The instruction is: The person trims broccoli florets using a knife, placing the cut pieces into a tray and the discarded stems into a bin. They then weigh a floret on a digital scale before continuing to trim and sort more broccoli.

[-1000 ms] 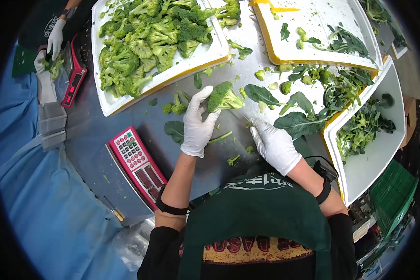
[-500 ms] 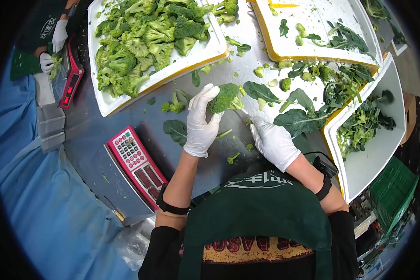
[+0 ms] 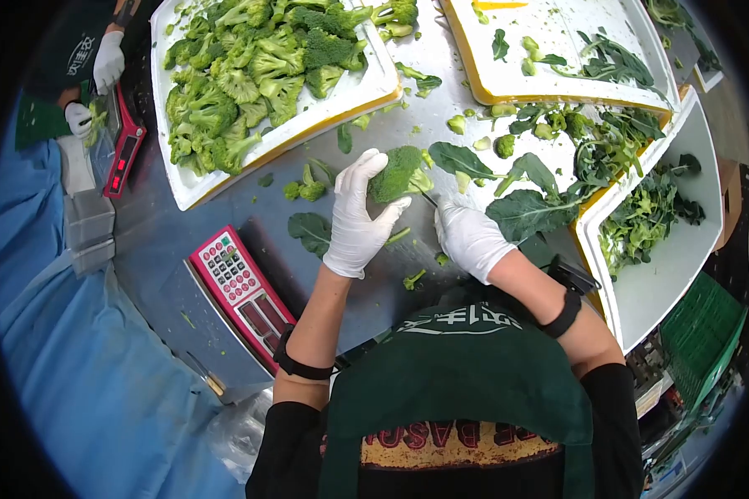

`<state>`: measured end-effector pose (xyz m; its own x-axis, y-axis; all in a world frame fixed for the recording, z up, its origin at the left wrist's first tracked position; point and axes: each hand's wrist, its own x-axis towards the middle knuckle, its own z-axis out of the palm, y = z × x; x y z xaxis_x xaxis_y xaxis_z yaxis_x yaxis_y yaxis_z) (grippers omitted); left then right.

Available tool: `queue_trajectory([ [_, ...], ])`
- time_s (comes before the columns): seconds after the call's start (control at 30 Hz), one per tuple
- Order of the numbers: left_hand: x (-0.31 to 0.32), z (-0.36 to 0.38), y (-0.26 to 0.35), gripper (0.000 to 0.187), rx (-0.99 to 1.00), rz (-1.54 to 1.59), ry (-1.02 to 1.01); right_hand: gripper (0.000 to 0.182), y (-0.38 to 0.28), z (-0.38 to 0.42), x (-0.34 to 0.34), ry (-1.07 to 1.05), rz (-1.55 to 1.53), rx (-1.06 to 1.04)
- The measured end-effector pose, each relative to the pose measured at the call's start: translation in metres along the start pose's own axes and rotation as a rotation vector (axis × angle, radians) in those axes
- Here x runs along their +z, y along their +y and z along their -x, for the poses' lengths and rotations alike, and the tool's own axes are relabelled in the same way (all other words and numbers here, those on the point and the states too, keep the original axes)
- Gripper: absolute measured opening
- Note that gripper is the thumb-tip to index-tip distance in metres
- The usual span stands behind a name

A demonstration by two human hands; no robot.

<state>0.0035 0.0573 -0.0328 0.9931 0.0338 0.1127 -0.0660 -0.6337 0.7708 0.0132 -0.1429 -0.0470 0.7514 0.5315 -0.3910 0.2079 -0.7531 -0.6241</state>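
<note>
In a white glove, my left hand point(image 3: 360, 218) is closed round a broccoli head point(image 3: 396, 175), its green crown toward the palm and its pale stalks toward the right. My right hand point(image 3: 472, 239), also gloved, grips a small knife point(image 3: 429, 199) whose thin dark blade points at the stalk side of the head. Most of the knife's handle is hidden in the fingers. Just right of the hands lie large broccoli leaves point(image 3: 528, 214). Small florets point(image 3: 305, 188) and another leaf point(image 3: 310, 232) rest on the metal table left of my left hand.
A white tray point(image 3: 287, 143) heaped with broccoli stands at the upper left. Another tray point(image 3: 558, 87) holds scraps; a white bin point(image 3: 678, 270) of leaves is at the right. A red scale point(image 3: 243, 293) sits at lower left. A co-worker's gloved hands point(image 3: 108, 62) are near a second scale point(image 3: 126, 150).
My right hand has moved left, closer to the broccoli head, and the blade now shows at the stalks. The head has turned slightly in my left hand. The co-worker's hands have shifted a little.
</note>
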Motion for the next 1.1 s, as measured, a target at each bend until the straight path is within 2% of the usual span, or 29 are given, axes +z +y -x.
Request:
queue_trajectory([
  [0.13, 0.001, -0.011, 0.010, 0.060, -0.025, -0.058, 0.006, 0.016, -0.001, 0.001, 0.012, 0.045, 0.014, 0.034],
  [0.23, 0.006, -0.030, 0.022, 0.054, 0.087, -0.204, -0.071, 0.017, 0.000, 0.002, 0.012, 0.036, 0.000, 0.030],
  [0.33, 0.005, -0.042, 0.004, 0.050, 0.107, -0.289, -0.078, 0.020, 0.007, 0.012, 0.000, 0.040, -0.001, 0.054],
  [0.37, 0.006, -0.042, -0.006, 0.044, 0.000, -0.101, -0.022, 0.022, 0.008, 0.018, -0.008, 0.038, -0.001, 0.063],
  [0.4, 0.004, -0.043, -0.007, 0.039, -0.257, 0.332, -0.025, 0.026, 0.010, 0.022, -0.016, 0.039, -0.001, 0.070],
  [0.47, -0.010, -0.041, 0.004, 0.037, -0.536, 0.727, 0.008, 0.026, 0.015, 0.031, -0.024, 0.105, -0.032, 0.116],
  [0.53, -0.021, -0.043, 0.023, 0.038, -0.684, 1.018, 0.040, 0.020, 0.010, 0.033, -0.031, 0.306, -0.143, 0.115],
  [0.57, -0.023, -0.042, 0.028, 0.039, -0.755, 1.166, 0.050, 0.021, 0.006, 0.032, -0.034, 0.449, -0.214, 0.029],
  [0.67, -0.018, -0.037, 0.037, 0.040, -0.833, 1.404, 0.059, 0.024, -0.011, 0.025, -0.053, 0.483, -0.150, -0.062],
  [0.7, -0.015, -0.034, 0.039, 0.039, -0.842, 1.474, 0.076, 0.023, -0.016, 0.020, -0.053, 0.575, -0.053, -0.175],
  [0.83, -0.011, -0.028, 0.046, 0.035, -0.963, 1.589, 0.115, 0.017, -0.041, 0.006, -0.065, 0.562, 0.224, -0.318],
  [0.93, -0.007, -0.027, 0.055, 0.034, -0.953, 1.614, 0.170, 0.018, -0.041, -0.002, -0.061, 0.536, 0.333, -0.307],
  [1.1, -0.010, -0.021, 0.058, 0.035, -1.004, 1.667, 0.048, 0.019, -0.031, -0.008, -0.060, 0.534, 0.347, -0.278],
])
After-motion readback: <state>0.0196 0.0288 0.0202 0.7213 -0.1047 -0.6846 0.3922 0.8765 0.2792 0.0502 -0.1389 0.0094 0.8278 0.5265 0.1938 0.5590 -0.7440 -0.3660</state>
